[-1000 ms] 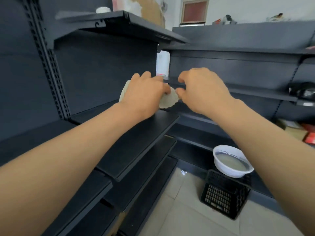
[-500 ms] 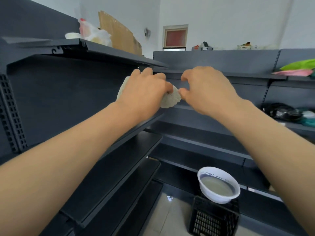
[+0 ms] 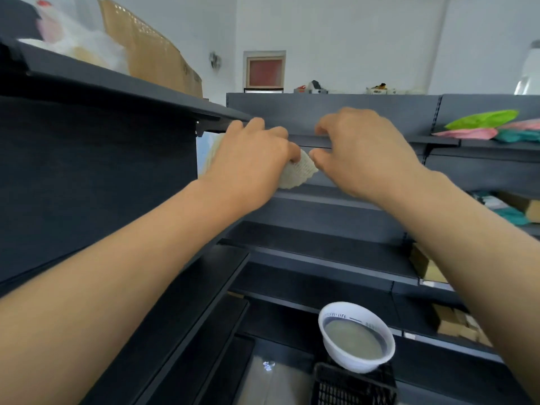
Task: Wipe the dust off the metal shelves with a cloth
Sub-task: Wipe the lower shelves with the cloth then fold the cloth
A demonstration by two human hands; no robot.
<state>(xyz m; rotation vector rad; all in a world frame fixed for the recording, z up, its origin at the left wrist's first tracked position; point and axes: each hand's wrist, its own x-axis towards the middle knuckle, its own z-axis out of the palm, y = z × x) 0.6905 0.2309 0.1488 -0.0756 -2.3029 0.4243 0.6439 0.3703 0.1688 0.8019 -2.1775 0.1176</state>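
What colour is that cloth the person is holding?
The waffle-textured cloth is off-white; best in the head view.

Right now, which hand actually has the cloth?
The left hand: its fingers curl round the cloth, which bulges out beside them. The right hand only has its thumb at the cloth's edge; whether it pinches is unclear.

**Dark shelving, sparsely loaded**

The dark metal shelves (image 3: pixel 321 247) meet in a corner behind the white basin (image 3: pixel 347 364); the basin sits on a black crate (image 3: pixel 350 387), which stands on the tiled floor (image 3: pixel 280 375); high up and left of the basin, the top shelf (image 3: pixel 146 92) bears a leaning sheet of cardboard (image 3: pixel 152 51) and a white plastic bag (image 3: pixel 81 45); high up and right of the basin lie a green bag (image 3: pixel 482 119) and pink bags (image 3: pixel 467 133); just right of it, brown boxes (image 3: pixel 455 325) sit on a low tier.
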